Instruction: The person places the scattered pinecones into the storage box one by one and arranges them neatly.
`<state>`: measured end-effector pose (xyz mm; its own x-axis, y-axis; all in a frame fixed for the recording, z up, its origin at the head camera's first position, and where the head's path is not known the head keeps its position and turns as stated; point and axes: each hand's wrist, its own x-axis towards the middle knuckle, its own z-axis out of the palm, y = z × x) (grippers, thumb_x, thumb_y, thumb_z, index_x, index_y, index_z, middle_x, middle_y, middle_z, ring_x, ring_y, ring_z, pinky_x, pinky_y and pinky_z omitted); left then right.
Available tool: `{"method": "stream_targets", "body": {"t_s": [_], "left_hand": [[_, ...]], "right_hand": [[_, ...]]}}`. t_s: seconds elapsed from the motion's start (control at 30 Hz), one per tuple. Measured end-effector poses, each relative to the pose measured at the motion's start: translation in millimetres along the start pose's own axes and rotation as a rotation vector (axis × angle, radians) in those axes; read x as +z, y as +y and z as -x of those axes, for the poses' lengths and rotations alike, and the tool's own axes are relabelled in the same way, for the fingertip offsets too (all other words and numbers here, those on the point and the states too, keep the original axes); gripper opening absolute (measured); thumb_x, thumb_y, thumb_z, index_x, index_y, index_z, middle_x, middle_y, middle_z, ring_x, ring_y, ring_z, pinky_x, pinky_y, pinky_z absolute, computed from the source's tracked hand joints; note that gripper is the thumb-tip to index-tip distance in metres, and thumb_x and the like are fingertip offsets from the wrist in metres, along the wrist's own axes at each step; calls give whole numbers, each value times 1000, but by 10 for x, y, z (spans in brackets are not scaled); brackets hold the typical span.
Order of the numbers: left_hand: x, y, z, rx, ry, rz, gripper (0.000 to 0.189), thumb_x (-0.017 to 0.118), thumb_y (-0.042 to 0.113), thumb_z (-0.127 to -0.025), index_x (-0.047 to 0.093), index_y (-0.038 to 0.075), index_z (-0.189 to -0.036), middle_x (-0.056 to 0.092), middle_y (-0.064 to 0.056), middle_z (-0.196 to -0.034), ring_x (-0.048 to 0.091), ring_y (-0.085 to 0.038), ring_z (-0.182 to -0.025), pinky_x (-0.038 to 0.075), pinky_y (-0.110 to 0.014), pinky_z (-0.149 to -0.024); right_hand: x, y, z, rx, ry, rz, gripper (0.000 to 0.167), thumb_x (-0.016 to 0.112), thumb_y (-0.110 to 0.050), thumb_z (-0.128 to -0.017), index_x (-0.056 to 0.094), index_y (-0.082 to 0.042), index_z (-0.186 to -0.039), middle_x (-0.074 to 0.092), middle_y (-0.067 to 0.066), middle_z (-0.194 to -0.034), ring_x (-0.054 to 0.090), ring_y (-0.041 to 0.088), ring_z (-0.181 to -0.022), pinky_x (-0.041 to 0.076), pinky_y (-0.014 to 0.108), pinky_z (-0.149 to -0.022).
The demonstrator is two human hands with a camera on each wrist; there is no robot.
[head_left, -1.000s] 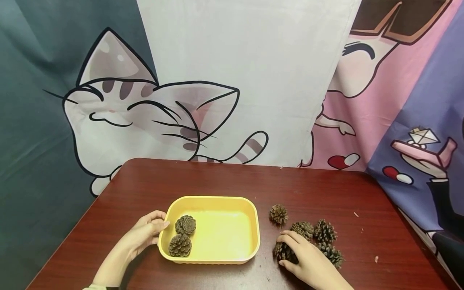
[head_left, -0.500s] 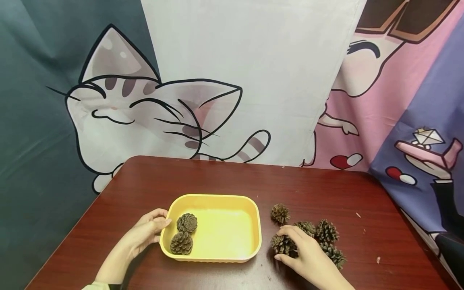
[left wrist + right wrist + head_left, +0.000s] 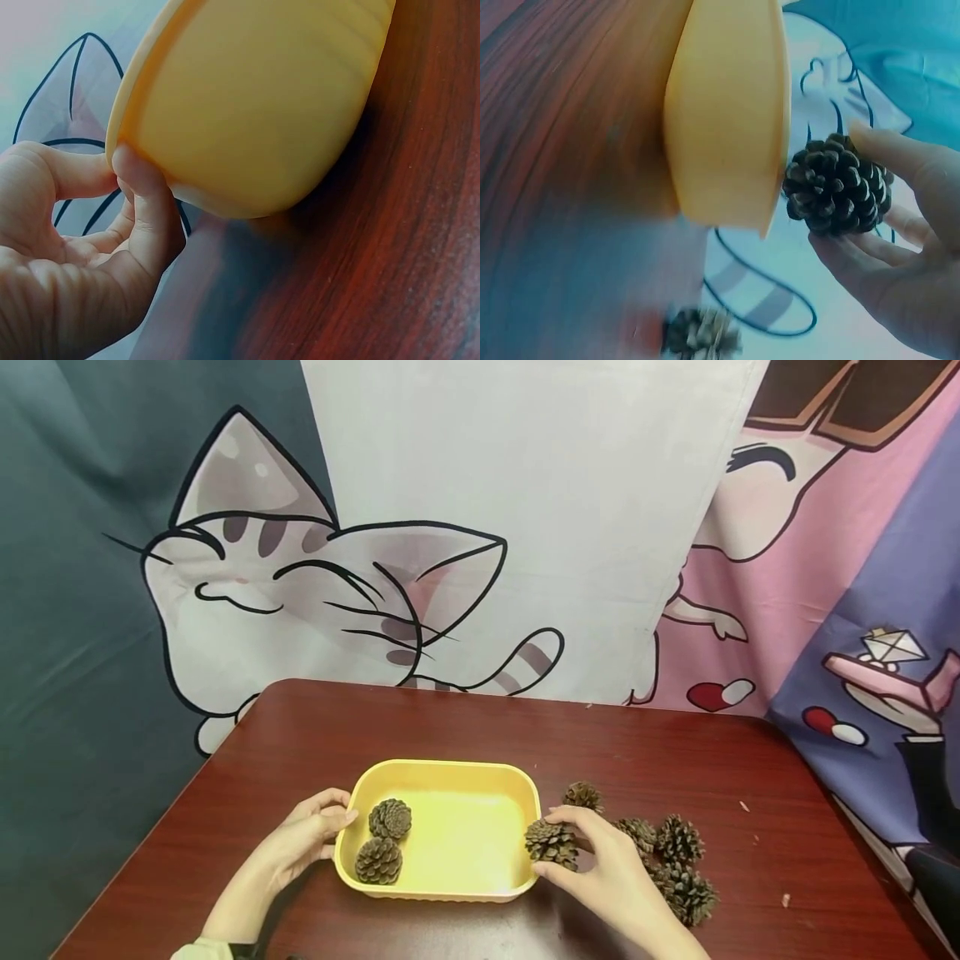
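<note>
A yellow plastic tray (image 3: 457, 888) stands on the table, with two pinecones (image 3: 378, 860) at its left end. My left hand (image 3: 300, 839) pinches the tray's left rim; in the left wrist view the thumb and a finger (image 3: 142, 176) meet at that rim. My right hand (image 3: 607, 872) holds another pinecone (image 3: 551, 843) between thumb and fingertips, overlapping the tray's right rim in the head view. In the right wrist view this held pinecone (image 3: 836, 186) is raised level with the tray's rim (image 3: 784, 112).
Several more pinecones (image 3: 682, 893) lie grouped on the table right of my right hand. A single pinecone (image 3: 582, 796) sits behind that hand. Small scales (image 3: 744, 807) are scattered on the reddish wooden table (image 3: 420, 718). A cartoon cat cloth (image 3: 450, 443) hangs behind it.
My right hand has gripped a pinecone from the group, lifted it and carried it left to the tray's right rim. My left hand keeps its hold on the tray. The view has shifted slightly.
</note>
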<state>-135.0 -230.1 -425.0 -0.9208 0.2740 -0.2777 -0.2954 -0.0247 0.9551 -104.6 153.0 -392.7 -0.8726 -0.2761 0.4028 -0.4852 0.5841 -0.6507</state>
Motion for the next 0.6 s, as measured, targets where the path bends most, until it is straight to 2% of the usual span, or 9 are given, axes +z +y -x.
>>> {"method": "stream_targets", "body": {"t_s": [0.2,0.4,0.6], "left_hand": [[10,10,10,-8,22,-7,22,53,11,-93,39,0,-106,60,-5,-88,63,-22,-86,54,-41,-69],[15,-6,19,-4,43,-3,20,54,10,-92,40,2,-104,59,-3,-85,63,-20,-84,54,-40,-68],[23,-1,22,-3,52,0,19,54,10,-92,40,3,-103,59,-3,-85,62,-20,-84,54,-39,-68]], "right_hand": [[214,-167,-168,-63,33,-8,54,87,-20,-62,61,-19,-108,62,-12,-107,61,8,-96,53,25,-77],[516,-223,-267,-189,-33,22,49,85,-22,-64,60,-14,-105,63,-6,-106,60,13,-103,49,31,-88],[714,-232,-308,-150,-131,-4,48,84,-23,-66,58,-13,-105,62,-4,-106,57,13,-104,47,32,-91]]}}
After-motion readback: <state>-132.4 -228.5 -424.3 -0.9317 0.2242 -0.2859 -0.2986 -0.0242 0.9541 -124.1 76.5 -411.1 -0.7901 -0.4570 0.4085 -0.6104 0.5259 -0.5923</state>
